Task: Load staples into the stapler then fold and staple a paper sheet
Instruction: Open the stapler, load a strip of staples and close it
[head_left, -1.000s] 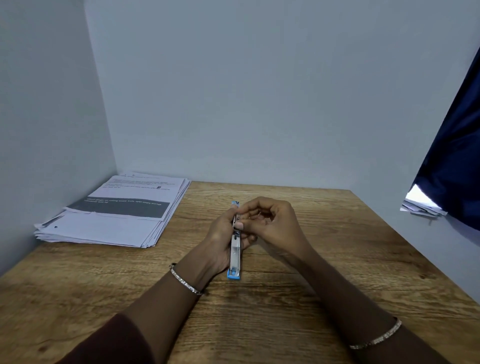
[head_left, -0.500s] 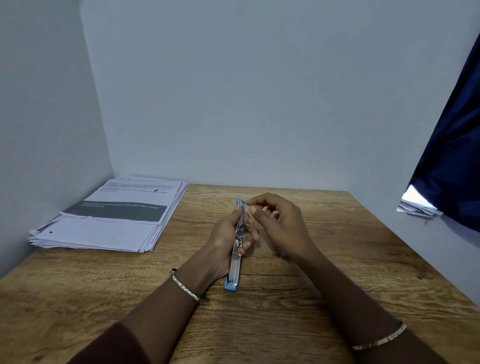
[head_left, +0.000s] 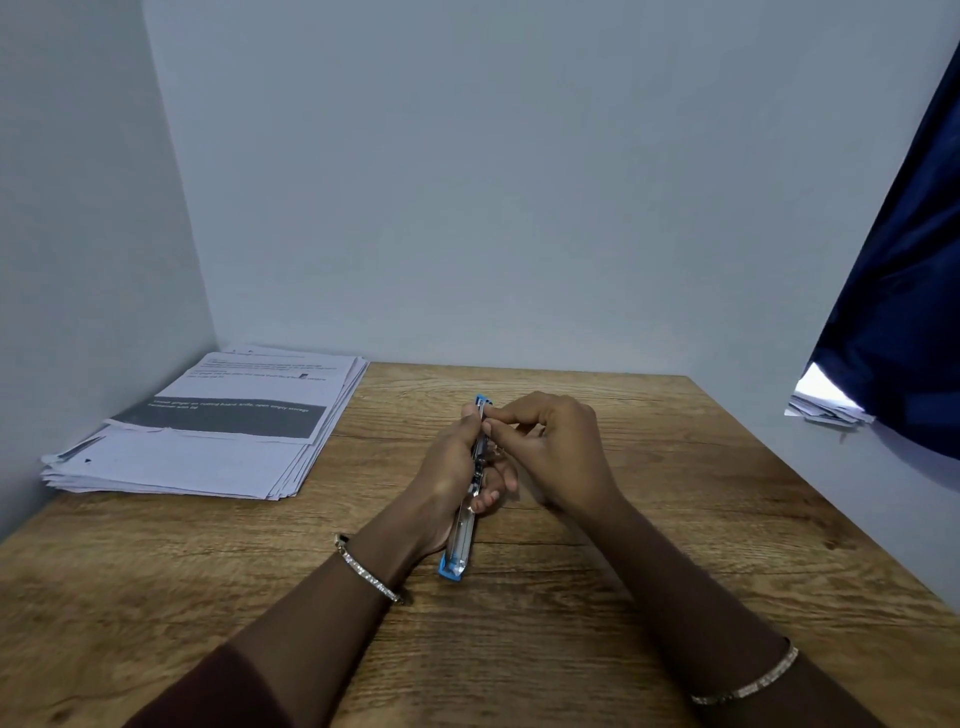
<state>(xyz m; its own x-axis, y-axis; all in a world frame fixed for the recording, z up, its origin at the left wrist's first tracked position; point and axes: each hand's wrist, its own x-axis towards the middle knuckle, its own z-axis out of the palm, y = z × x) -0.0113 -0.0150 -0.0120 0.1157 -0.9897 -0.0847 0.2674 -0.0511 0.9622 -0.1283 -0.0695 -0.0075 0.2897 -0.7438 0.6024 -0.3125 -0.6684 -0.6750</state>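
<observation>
While the stapler is being loaded, the wooden table (head_left: 675, 519) carries a stack of printed paper sheets (head_left: 218, 431) at its far left corner, well apart from the hands and not yet touched. At the centre, the left hand (head_left: 441, 483) is curled round the stapler (head_left: 460, 543). The stapler lies lengthwise from near to far, its blue near end low over the tabletop and its far tip raised. The right hand (head_left: 558, 452) comes in from the right. Its thumb and forefinger are pinched on the stapler's far end and the other fingers are loosely curled. Whether the fingertips (head_left: 493, 415) also hold a strip of staples is too small to tell.

The step in hand appears to be seating the staples. To do it well, the left grip should hold the channel steady and level. The strip should go in legs down, slide fully along the rail, and the top should close only when nothing binds.
</observation>
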